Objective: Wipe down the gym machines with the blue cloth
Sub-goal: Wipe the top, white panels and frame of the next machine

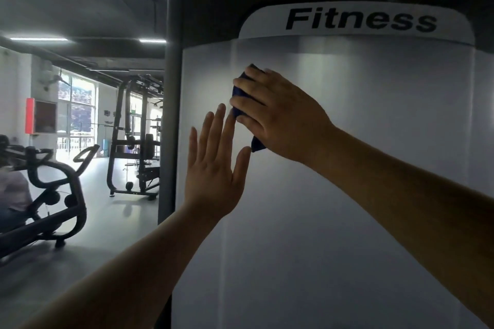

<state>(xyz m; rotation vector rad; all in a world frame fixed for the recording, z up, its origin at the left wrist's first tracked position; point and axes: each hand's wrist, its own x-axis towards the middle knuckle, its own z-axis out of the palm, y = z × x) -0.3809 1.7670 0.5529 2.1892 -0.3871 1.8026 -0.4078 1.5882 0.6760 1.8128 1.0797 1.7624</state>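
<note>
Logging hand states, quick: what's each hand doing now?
Left hand: open, fingers straight.
Right hand: holds the dark blue cloth against the white machine panel.

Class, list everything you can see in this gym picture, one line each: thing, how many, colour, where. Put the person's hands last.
machine panel: one, white, fills the right side
Fitness label: one, black letters on white, top of the panel
upright post: one, grey, along the panel's left edge
blue cloth: one, dark blue, bunched against the panel under the right hand
weight rack: one, black, middle distance on the left
exercise machine: one, black, near left
wall box: one, red, far left wall
ceiling lights: three strips, white, upper left
window: one, bright, back wall
left hand: one, flat on the panel, fingers straight
right hand: one, holds the cloth to the panel
</note>
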